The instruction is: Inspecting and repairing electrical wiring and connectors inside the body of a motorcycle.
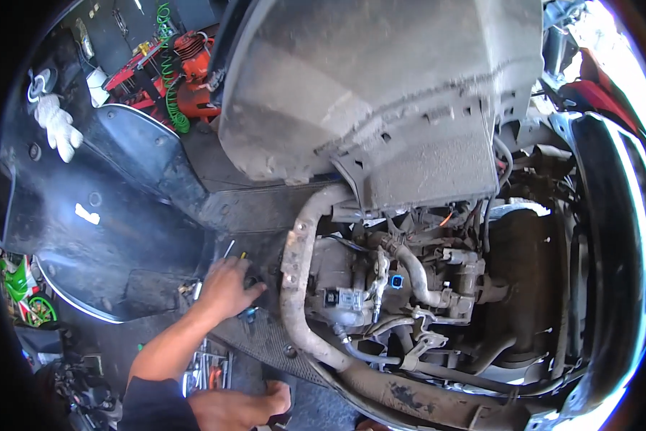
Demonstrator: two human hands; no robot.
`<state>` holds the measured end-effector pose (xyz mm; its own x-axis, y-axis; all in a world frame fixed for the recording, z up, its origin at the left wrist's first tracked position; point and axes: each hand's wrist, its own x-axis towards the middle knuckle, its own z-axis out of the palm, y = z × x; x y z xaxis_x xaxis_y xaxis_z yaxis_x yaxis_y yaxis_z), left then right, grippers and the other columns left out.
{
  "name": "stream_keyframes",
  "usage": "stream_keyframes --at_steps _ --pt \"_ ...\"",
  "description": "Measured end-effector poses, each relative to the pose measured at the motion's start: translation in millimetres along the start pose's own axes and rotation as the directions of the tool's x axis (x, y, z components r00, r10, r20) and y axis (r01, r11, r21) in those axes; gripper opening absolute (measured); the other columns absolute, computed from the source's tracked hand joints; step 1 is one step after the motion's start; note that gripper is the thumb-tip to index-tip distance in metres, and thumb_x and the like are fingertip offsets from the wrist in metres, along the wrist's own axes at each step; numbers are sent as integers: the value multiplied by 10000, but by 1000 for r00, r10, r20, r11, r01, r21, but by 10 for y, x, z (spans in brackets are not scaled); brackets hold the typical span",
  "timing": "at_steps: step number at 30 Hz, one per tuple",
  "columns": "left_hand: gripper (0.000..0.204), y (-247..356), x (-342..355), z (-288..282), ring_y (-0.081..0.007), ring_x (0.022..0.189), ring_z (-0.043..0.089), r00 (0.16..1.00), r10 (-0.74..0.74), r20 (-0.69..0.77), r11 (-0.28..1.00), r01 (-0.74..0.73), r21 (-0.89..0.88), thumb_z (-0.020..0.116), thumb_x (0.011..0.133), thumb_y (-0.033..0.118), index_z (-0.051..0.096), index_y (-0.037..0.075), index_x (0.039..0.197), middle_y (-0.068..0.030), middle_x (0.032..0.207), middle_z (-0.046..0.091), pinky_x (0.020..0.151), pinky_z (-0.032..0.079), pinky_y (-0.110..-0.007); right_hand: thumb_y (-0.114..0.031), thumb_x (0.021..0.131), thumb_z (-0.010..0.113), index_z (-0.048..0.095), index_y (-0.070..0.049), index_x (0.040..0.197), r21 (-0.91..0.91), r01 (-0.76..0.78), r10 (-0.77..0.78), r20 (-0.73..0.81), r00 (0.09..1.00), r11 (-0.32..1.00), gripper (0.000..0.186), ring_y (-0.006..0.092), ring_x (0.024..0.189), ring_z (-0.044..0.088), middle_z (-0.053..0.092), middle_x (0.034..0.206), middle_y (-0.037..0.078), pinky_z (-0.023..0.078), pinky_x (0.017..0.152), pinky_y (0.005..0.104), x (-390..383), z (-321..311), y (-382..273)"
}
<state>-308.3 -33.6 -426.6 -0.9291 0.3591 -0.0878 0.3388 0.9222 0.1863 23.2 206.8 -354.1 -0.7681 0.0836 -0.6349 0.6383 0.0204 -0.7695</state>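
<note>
Dark footboard (255,208), slim tools (229,248) beside the left hand (228,287); grip of both hands unclear.

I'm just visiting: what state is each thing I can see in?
Left hand: palm down, fingers lowered at the dark footboard; grip unclear.
Right hand: curled, near the lower edge; grip unclear.
Engine parts: uncovered, grimy.
Blue-rimmed socket: open, apparently nothing plugged in.
Large grey panel: dusty, streaked.
Metal frame tube: dusty, worn in patches.
Green hose: coiled.
</note>
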Motion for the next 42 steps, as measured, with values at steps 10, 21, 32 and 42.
stream_keyframes --at_steps 10,21,32,42 --pt "115 445 -257 -871 -192 685 622 810 -37 -585 870 -262 -418 702 855 44 689 -21 949 -120 845 665 649 498 -296 -107 1032 488 580 -6 1129 2 332 -332 10 943 943 167 224 854 665 678 913 138 519 789 339 -173 256 -261" --pt "555 1581 -290 -1406 -96 711 636 850 282 -445 649 -510 -564 758 845 122 559 -6 1348 -130 984 693 624 518 -265 -97 1019 479 546 -6 1181 -66 477 -481 -72 874 876 198 249 914 645 645 963 163 501 838 358 -516 479 -55" --pt "262 1459 43 -1011 -100 807 646 893 298 -337 297 -422 -857 712 912 69 632 -4 1151 -23 959 679 709 539 -273 -55 999 546 575 31 1230 -20 389 -389 -119 914 921 248 237 967 695 723 1031 175 530 873 332 -780 339 76" --pt "313 1683 36 -983 -107 828 673 770 410 -488 483 -638 -600 669 937 56 524 -1 1209 -97 1097 689 733 562 -254 -14 888 646 695 -11 1114 -265 572 -624 -198 756 776 231 359 1094 598 584 1177 201 487 913 357 -560 203 -104"
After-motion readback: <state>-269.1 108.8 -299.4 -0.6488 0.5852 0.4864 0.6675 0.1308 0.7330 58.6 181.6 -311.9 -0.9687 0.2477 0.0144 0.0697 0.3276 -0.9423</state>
